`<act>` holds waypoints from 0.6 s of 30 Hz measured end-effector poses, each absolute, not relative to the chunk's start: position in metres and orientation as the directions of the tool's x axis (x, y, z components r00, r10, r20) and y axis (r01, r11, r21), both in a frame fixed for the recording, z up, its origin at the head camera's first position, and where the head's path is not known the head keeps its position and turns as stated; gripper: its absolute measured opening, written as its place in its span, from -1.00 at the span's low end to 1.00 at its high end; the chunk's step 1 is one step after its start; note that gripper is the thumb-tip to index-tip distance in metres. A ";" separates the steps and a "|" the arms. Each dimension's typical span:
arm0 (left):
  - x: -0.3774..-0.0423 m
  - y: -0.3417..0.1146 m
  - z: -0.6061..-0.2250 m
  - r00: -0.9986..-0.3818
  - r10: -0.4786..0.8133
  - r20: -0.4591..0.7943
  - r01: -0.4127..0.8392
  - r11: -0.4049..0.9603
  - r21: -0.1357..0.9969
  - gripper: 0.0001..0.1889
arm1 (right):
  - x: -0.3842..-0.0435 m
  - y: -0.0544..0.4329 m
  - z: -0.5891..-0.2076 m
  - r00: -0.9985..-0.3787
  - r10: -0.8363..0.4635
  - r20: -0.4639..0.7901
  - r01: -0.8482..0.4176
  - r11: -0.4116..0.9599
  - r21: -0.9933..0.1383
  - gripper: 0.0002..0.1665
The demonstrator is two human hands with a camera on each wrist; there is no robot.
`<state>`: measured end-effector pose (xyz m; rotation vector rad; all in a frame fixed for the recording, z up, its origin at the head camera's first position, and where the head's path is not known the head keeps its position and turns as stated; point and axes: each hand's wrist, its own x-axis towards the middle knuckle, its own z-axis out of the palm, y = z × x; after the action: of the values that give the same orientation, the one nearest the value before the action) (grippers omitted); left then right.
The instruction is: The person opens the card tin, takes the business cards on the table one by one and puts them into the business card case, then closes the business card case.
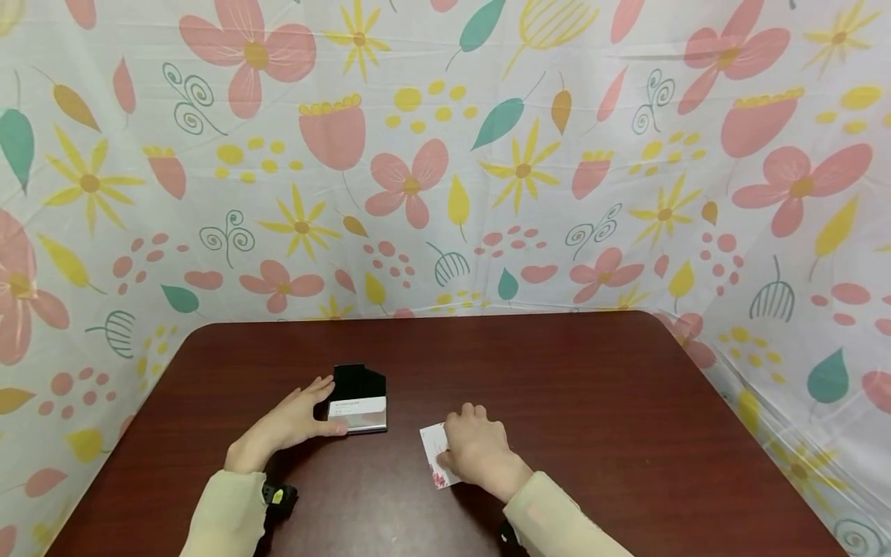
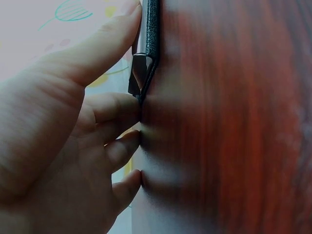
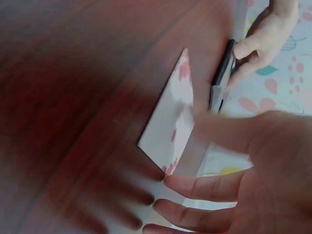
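Observation:
A card case [image 1: 359, 382] with a black lid folded back lies on the table, left of middle. White cards [image 1: 369, 404] show in its silver tray. My left hand [image 1: 295, 418] holds the case at its left side, thumb on the near corner and index finger by the lid; its other fingertips reach the table in the left wrist view. A white card with pink flowers [image 3: 163, 119] lies on the table to the right. Over its right part is my right hand [image 1: 480, 449], fingers extended past the card's edge, with the thumb [image 3: 219, 131] blurred above it.
The dark red-brown wooden table [image 1: 592, 402] has rounded far corners. Behind and beside it hangs a white cloth [image 1: 431, 263] printed with flowers and leaves. A black wrist strap [image 1: 280, 501] is on my left wrist, by the pale sleeve [image 1: 226, 514].

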<state>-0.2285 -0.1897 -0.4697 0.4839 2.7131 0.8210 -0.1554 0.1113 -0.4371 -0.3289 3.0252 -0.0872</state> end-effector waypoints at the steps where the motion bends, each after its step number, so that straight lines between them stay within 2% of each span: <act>1: -0.229 -0.190 -0.470 -0.909 0.386 -0.154 0.236 0.784 0.575 0.05 | -0.155 0.111 -0.438 -0.973 -0.215 -0.086 -0.210 0.975 -0.070 -0.35; 5: -0.228 -0.190 -0.469 -0.910 0.386 -0.153 0.236 0.784 0.574 0.05 | -0.154 0.109 -0.440 -0.974 -0.212 -0.080 -0.206 0.976 -0.074 -0.22; 14: -0.227 -0.190 -0.469 -0.907 0.392 -0.152 0.243 0.785 0.570 0.04 | -0.162 0.123 -0.434 -0.971 -0.200 -0.129 -0.181 0.973 -0.140 -0.49; 18: -0.228 -0.190 -0.469 -0.909 0.387 -0.154 0.237 0.785 0.572 0.05 | -0.169 0.131 -0.432 -0.967 -0.186 -0.171 -0.159 0.974 -0.163 -0.45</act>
<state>-0.2278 -0.1895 -0.4688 0.4840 2.7145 0.8178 -0.1690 0.1311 -0.4317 -0.2588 2.9357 -0.2204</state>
